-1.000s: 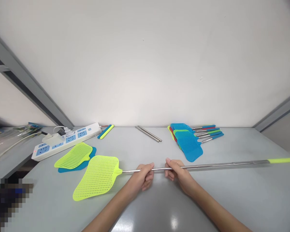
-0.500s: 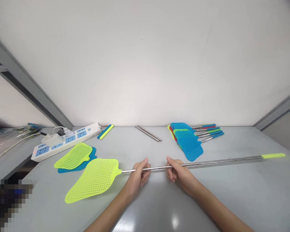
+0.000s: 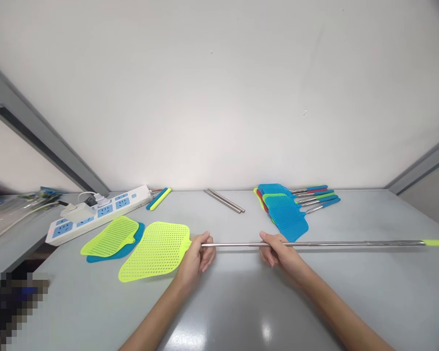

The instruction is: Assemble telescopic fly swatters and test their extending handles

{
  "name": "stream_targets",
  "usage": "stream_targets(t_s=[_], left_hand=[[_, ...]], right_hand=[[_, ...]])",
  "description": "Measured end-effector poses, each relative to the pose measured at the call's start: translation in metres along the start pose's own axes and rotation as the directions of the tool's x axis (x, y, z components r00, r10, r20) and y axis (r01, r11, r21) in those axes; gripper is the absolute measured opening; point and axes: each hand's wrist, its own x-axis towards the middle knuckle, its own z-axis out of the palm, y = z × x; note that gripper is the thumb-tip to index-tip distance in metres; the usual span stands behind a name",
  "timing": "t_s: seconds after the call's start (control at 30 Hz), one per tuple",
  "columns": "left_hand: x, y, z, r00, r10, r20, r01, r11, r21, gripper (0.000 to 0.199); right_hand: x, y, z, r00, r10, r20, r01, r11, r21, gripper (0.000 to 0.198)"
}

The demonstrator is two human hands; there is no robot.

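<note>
A fly swatter [image 3: 155,251] with a yellow-green mesh head and an extended metal telescopic rod lies across both my hands, level above the table. My left hand [image 3: 197,256] is closed round the rod close to the neck of the head, thumb on top. Farther right, my right hand [image 3: 278,251] pinches the middle of the rod between thumb and curled fingers. The swatter's yellow-green grip [image 3: 438,242] reaches the right edge of the view.
Behind the swatter head lie a yellow-green mesh head [image 3: 111,237] and a blue one [image 3: 139,239]. A power strip [image 3: 102,214], two grip tubes [image 3: 161,199], metal rods [image 3: 225,201] and a pile of several swatters [image 3: 287,217] lie along the wall on the grey table [image 3: 227,282].
The swatter has shifted right and become more level. My left hand has slid along the rod towards the mesh head and my hands are farther apart.
</note>
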Motion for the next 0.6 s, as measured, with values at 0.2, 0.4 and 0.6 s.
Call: stream_targets(t_s=[0.2,0.4,0.6], left_hand=[[-0.009,-0.014,0.009,0.986,-0.098,0.133,0.097,0.995,0.007,0.049],[-0.013,-0.017,0.013,0.982,-0.107,0.154,0.108,0.994,0.002,0.049],[-0.014,-0.021,0.014,0.982,-0.109,0.156,0.107,0.994,0.023,0.049]], right_hand=[[-0.005,-0.002,0.000,0.970,0.014,0.244,-0.020,1.000,0.023,0.060],[-0.005,0.000,0.001,0.938,0.016,0.347,-0.033,0.999,0.042,0.062],[-0.004,0.007,0.002,0.924,0.013,0.381,-0.032,0.999,0.043,0.065]])
